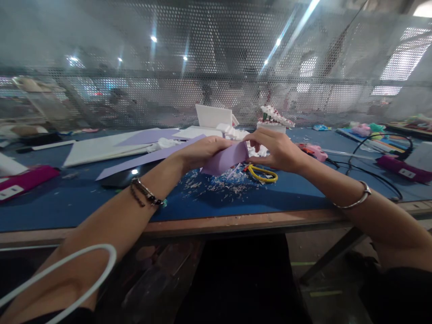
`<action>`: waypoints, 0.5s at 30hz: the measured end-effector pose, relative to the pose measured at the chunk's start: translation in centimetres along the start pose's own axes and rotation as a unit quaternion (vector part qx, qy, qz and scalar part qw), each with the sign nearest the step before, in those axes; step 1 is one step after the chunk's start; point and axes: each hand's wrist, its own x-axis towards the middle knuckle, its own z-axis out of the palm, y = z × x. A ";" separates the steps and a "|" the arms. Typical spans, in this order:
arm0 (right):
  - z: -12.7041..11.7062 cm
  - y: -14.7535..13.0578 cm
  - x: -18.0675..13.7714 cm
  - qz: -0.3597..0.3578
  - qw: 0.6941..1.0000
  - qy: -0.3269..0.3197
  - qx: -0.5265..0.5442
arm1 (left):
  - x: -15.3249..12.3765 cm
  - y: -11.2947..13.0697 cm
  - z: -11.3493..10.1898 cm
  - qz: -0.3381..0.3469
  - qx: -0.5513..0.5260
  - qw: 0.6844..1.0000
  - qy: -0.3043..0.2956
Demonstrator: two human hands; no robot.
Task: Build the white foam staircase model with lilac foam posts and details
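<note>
Here, the left hand (206, 149) and right hand (275, 146) grip a thin, bent, purple paper-like sheet (225, 159), probably keeping it steady.

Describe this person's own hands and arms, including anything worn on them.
Both the left hand and the right hand are ungloved, and the forearms are bare. The left wrist wears a dark beaded bracelet with a metallic-looking piece; the right has a thin silver-coloured bangle. Dark sleeves show at the lower corners. A white cable loops across the left forearm.
</note>
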 end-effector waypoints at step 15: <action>1.6 -0.6 -0.3 0.032 0.999 -0.021 -0.015 | 0.8 -0.8 3.5 0.112 0.055 0.992 0.033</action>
